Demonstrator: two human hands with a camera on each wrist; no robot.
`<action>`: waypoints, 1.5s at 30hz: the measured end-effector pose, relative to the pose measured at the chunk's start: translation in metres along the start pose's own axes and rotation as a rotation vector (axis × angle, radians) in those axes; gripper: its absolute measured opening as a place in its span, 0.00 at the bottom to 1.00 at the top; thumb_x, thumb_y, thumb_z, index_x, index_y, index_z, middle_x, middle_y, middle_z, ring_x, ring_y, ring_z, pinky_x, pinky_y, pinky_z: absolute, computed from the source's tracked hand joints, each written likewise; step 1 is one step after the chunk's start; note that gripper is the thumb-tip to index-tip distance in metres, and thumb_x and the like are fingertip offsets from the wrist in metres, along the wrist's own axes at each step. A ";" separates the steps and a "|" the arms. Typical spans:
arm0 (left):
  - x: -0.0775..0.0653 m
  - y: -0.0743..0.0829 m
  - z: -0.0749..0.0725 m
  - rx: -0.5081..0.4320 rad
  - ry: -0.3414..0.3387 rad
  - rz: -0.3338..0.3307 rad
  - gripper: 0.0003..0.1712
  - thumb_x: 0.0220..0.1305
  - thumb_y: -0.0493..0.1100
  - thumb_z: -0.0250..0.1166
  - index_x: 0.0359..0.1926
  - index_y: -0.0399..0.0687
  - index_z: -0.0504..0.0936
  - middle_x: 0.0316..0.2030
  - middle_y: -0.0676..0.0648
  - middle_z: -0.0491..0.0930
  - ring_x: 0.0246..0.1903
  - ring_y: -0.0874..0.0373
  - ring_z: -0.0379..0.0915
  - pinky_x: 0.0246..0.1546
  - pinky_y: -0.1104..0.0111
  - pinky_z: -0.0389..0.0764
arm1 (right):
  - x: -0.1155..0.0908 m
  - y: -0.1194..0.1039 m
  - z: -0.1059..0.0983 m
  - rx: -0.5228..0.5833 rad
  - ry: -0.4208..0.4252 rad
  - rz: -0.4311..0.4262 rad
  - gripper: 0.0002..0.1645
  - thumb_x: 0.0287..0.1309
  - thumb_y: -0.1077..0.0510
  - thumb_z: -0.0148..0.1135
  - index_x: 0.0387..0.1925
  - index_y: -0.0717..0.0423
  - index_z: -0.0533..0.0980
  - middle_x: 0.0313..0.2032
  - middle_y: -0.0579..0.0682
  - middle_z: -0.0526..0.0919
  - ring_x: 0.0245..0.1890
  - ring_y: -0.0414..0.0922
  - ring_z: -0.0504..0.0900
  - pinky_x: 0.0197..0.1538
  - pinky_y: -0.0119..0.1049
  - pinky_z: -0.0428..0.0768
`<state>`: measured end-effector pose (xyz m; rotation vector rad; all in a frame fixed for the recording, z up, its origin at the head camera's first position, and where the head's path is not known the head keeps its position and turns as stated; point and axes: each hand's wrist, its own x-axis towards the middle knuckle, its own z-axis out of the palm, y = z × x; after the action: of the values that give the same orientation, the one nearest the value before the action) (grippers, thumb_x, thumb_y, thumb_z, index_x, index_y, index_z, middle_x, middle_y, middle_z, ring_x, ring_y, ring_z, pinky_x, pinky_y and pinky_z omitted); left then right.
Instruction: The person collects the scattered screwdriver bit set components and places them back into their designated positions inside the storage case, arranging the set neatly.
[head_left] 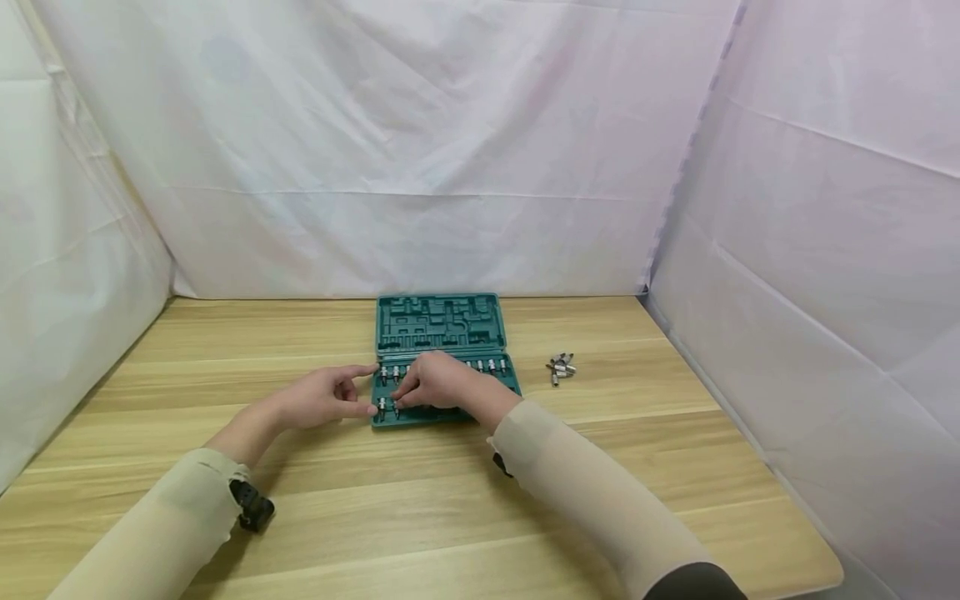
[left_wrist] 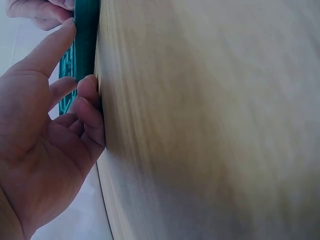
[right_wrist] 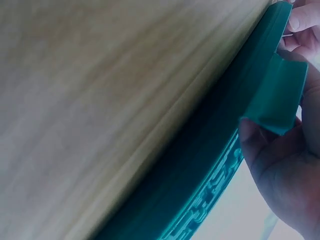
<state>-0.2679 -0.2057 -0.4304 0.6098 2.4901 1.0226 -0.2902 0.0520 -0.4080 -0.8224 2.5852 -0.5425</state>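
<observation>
A green plastic case [head_left: 420,423] lies unfolded on the wooden table, its lid with moulded recesses tipped to the back. Silver bit sockets with dark tips stand in its near half, in a back row and a front row. My left hand [head_left: 318,398] is at the case's left edge, index finger and thumb extended against it, the other fingers loosely bent. Over the near half, my right hand [head_left: 442,379] pinches a bit socket [head_left: 397,410] in the front row, beside the leftmost bit socket [head_left: 382,406]. The right hand hides the middle of both rows.
Several loose bit sockets [head_left: 560,367] lie in a small heap on the table [head_left: 645,467] to the right of the case. White cloth [head_left: 420,150] hangs behind the table and along both sides. A green latch flap [right_wrist: 280,95] sticks out from the case's front.
</observation>
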 end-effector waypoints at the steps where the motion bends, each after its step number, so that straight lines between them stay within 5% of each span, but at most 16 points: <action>1: 0.000 0.000 0.000 -0.001 -0.002 0.006 0.51 0.73 0.57 0.75 0.86 0.45 0.62 0.37 0.47 0.81 0.32 0.56 0.72 0.32 0.66 0.74 | 0.000 0.001 -0.001 0.008 -0.006 -0.001 0.09 0.74 0.49 0.73 0.50 0.39 0.94 0.47 0.37 0.94 0.33 0.32 0.87 0.40 0.29 0.85; 10: 0.002 0.004 -0.002 0.006 -0.007 0.029 0.50 0.74 0.55 0.75 0.86 0.43 0.62 0.36 0.47 0.81 0.33 0.55 0.72 0.32 0.66 0.74 | 0.000 0.010 -0.003 0.046 -0.010 -0.074 0.10 0.75 0.51 0.72 0.52 0.41 0.93 0.36 0.35 0.93 0.29 0.37 0.87 0.36 0.30 0.84; 17: 0.001 -0.001 0.003 0.000 -0.007 0.010 0.51 0.73 0.57 0.75 0.86 0.46 0.63 0.37 0.47 0.81 0.33 0.54 0.73 0.32 0.65 0.75 | 0.001 0.027 0.000 0.159 -0.029 -0.149 0.14 0.76 0.52 0.71 0.57 0.43 0.91 0.44 0.38 0.94 0.32 0.38 0.89 0.38 0.32 0.86; 24: 0.001 0.001 0.003 0.003 -0.003 0.014 0.50 0.73 0.56 0.75 0.86 0.45 0.63 0.37 0.47 0.81 0.33 0.54 0.73 0.32 0.66 0.75 | 0.004 0.036 -0.004 0.180 0.017 -0.185 0.20 0.74 0.48 0.73 0.63 0.43 0.88 0.41 0.39 0.90 0.35 0.38 0.84 0.42 0.33 0.82; 31: -0.002 0.002 0.003 -0.010 -0.001 0.029 0.50 0.74 0.55 0.75 0.85 0.43 0.63 0.37 0.46 0.82 0.33 0.54 0.73 0.32 0.66 0.75 | 0.013 0.026 0.001 0.108 -0.006 -0.120 0.25 0.70 0.40 0.75 0.64 0.41 0.87 0.40 0.39 0.87 0.35 0.39 0.81 0.40 0.34 0.79; 38: -0.001 0.003 0.002 -0.004 0.002 0.031 0.50 0.74 0.55 0.74 0.86 0.43 0.63 0.38 0.47 0.81 0.33 0.54 0.73 0.31 0.66 0.75 | 0.019 0.017 -0.001 0.087 -0.023 0.004 0.20 0.68 0.39 0.76 0.57 0.35 0.88 0.52 0.40 0.85 0.45 0.40 0.81 0.47 0.38 0.82; 45: 0.001 0.001 0.002 -0.010 -0.010 0.014 0.50 0.75 0.55 0.74 0.86 0.44 0.62 0.39 0.46 0.82 0.33 0.53 0.73 0.32 0.65 0.75 | 0.023 0.010 -0.005 0.067 -0.063 0.040 0.15 0.68 0.41 0.76 0.53 0.35 0.86 0.58 0.44 0.84 0.47 0.43 0.81 0.50 0.41 0.82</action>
<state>-0.2673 -0.2039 -0.4310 0.6285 2.4742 1.0344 -0.3143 0.0467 -0.4138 -0.7518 2.5064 -0.5784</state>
